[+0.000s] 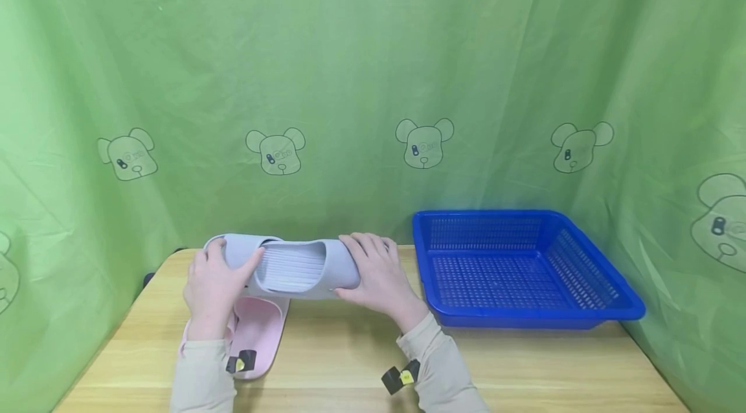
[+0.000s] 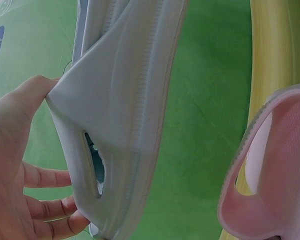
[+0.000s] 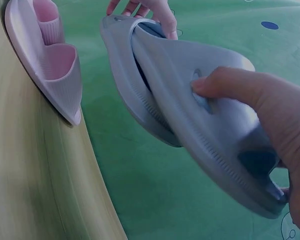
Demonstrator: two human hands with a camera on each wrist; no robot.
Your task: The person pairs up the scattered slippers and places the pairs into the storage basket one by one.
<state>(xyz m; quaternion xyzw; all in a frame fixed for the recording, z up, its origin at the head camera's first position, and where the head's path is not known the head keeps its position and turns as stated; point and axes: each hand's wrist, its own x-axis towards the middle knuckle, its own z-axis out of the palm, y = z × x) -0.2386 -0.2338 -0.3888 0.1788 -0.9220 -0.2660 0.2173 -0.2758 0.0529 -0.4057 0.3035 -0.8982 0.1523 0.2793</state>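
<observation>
A pair of pale grey-blue slippers is held up over the table, toes pointing apart and one overlapping the other. My left hand grips the toe end of the left grey slipper, thumb on its strap edge. At the other end, my right hand grips the right grey slipper, its thumb pressing the strap by a slot. Pink slippers lie on the table below my left hand and are partly hidden by that forearm; two pink straps show in the right wrist view.
A blue plastic basket with perforated walls stands at the right of the wooden table. Green curtain with bear-head prints hangs behind and on both sides. Each sleeve carries a small black strap piece.
</observation>
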